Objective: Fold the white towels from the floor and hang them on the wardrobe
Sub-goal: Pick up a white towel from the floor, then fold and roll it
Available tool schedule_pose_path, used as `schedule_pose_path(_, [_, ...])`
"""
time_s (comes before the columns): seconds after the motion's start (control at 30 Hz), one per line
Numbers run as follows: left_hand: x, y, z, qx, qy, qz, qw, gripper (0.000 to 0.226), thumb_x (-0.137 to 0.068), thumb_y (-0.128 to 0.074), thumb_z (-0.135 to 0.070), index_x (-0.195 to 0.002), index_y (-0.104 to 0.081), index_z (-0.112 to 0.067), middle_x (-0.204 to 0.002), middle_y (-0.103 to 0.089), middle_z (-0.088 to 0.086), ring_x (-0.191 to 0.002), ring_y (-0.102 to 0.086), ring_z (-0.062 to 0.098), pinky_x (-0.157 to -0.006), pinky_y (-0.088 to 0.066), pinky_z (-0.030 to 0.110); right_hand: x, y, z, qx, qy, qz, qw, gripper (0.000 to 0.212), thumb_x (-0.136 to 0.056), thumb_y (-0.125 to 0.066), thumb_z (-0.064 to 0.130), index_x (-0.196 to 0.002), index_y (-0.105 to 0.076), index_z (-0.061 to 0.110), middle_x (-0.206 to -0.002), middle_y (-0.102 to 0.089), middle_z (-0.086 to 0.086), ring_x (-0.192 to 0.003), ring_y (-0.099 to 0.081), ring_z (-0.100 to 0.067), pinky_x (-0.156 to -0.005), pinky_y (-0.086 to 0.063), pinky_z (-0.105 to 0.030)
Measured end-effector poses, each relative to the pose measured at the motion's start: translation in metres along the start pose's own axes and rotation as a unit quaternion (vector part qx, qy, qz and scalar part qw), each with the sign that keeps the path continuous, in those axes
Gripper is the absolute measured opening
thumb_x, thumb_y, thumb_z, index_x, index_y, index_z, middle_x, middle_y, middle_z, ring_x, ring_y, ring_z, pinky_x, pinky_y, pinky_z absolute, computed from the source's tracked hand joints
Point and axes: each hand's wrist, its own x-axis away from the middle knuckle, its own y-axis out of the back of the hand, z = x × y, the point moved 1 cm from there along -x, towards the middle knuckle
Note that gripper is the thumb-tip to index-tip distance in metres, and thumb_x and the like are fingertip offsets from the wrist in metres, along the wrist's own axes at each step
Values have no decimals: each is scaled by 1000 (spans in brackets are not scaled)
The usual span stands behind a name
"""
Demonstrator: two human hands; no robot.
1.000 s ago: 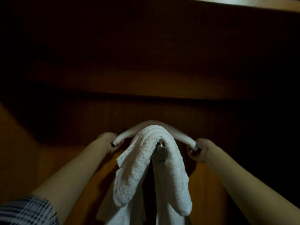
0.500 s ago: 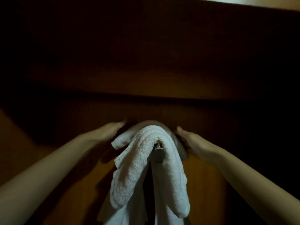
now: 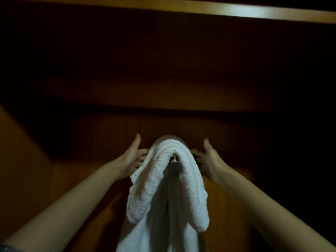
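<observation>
Half a second before, my hands had lain flat over the top of the bundle; now both had dropped to its flanks with thumbs raised. My left hand (image 3: 131,157) sat against the left side of the folded white terry towel (image 3: 163,179), its fingers curled loosely toward the cloth and partly hidden behind it, so I could not tell whether they actually gripped it. My right hand (image 3: 209,160) mirrored it on the right side, palm turned inward, fingertips dark and tucked behind the towel's edge; again I could not tell whether it held any cloth. The towel was draped over a small square metal hook (image 3: 174,165) on the dark brown wooden wardrobe (image 3: 163,70), with its fold at the top and its long axis running down toward me, two thick lobes hanging left and right of the hook. A flatter white layer hung under them and ran out of view at the near edge. The wardrobe interior around it was too dark to show any contents.
</observation>
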Motion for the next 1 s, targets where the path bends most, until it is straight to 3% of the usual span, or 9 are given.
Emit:
schedule_pose_path(0.1, [21,0,-11,-83,-41,-109,990,72,-96,-16,-61,-131,-52,-9,-127,-59,13,-122,-53,29,-108,-36,44,19,0,11,43,109,-171,978,36,-103,-33,30,-102,-66,16,-120,-60,-2,-117,-52,-20,-101,-38,-35])
schedule_pose_path(0.17, [40,-3,-12,-110,-89,-149,979,47,-102,-32,-42,-122,-58,-8,-104,-66,9,-101,-63,26,-91,-47,36,35,-1,15,92,182,-232,951,28,-100,-39,17,-87,-64,19,-91,-65,-1,-92,-61,-19,-80,-47,-27])
schedule_pose_path(0.23, [61,-5,-8,-157,-134,-205,957,32,-100,-44,-26,-122,-58,-7,-90,-66,5,-81,-63,20,-73,-48,30,55,-2,16,118,242,-270,924,25,-98,-41,13,-85,-63,17,-71,-59,1,-64,-54,-15,-54,-40,-18])
schedule_pose_path(0.33, [101,-10,3,-304,-182,-269,896,24,-96,-53,-18,-117,-61,-16,-86,-68,0,-77,-65,13,-72,-48,28,90,-13,14,140,307,-265,903,21,-96,-42,10,-84,-60,14,-66,-54,2,-53,-47,-8,-47,-34,-17])
schedule_pose_path(0.43, [148,-20,19,-362,-180,-269,874,20,-94,-54,-16,-111,-62,-23,-84,-71,-2,-72,-67,6,-66,-51,22,123,-28,-2,153,344,-218,901,19,-94,-44,8,-83,-59,9,-63,-52,3,-49,-46,0,-44,-31,-11])
schedule_pose_path(0.57, [217,-35,54,-421,-115,-201,877,13,-95,-55,-21,-102,-63,-30,-85,-70,-8,-70,-68,7,-71,-55,29,165,-52,-38,163,346,-135,914,17,-93,-47,10,-82,-60,10,-59,-53,2,-46,-43,-5,-45,-30,-17])
schedule_pose_path(0.67, [276,-53,89,-454,-31,-97,885,18,-96,-54,-26,-111,-64,-26,-92,-70,-8,-73,-67,2,-62,-46,9,199,-74,-74,192,318,-29,928,17,-94,-48,14,-82,-60,10,-61,-55,-3,-53,-49,-11,-52,-36,-27])
schedule_pose_path(0.83, [379,-80,164,-402,173,32,899,26,-98,-50,-31,-123,-58,-28,-90,-64,-19,-87,-65,0,-79,-46,12,255,-121,-145,246,223,171,927,26,-95,-49,19,-72,-59,24,-56,-59,2,-45,-52,-10,-52,-41,-29])
schedule_pose_path(1.0, [493,-99,259,-315,303,33,899,30,-99,-49,-22,-128,-56,-17,-109,-64,-5,-99,-63,13,-84,-47,18,330,-174,-217,247,125,349,895,26,-98,-47,16,-80,-61,25,-64,-62,1,-51,-54,-15,-52,-44,-27])
